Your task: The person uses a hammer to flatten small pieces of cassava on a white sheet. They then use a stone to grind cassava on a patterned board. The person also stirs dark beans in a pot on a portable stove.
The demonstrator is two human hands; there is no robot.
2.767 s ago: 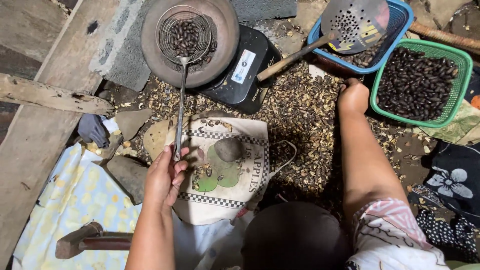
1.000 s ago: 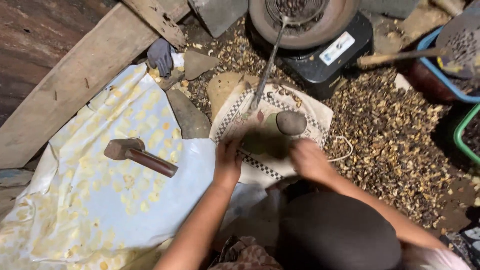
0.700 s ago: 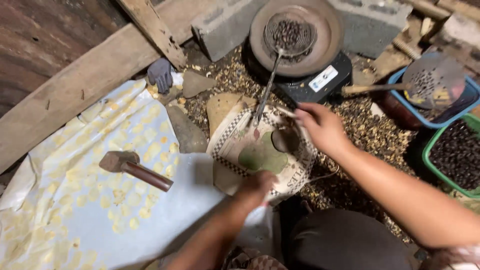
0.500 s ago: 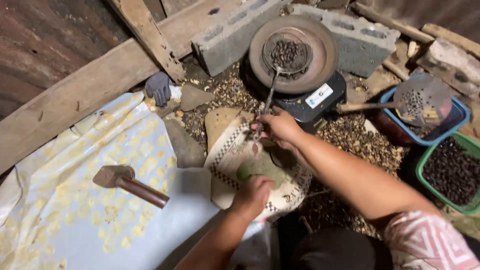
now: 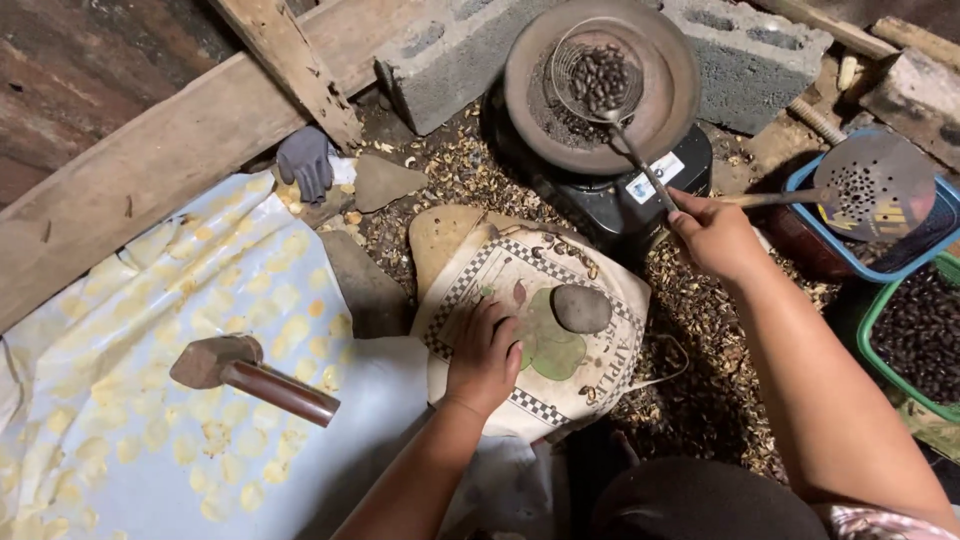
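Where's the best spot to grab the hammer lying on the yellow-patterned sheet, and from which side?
Probably the brown handle, near its free end at the lower right. The hammer lies flat on the sheet, head pointing up-left, with bare sheet along the handle. The left hand, now resting on the printed cloth, is nearer and could come from the right, closing over the handle from above.

Shell-littered dirt floor [image 5: 700,400] — yellow-patterned sheet [image 5: 120,400], printed cloth [image 5: 540,300], grey glove [image 5: 305,160], concrete blocks [image 5: 440,50].
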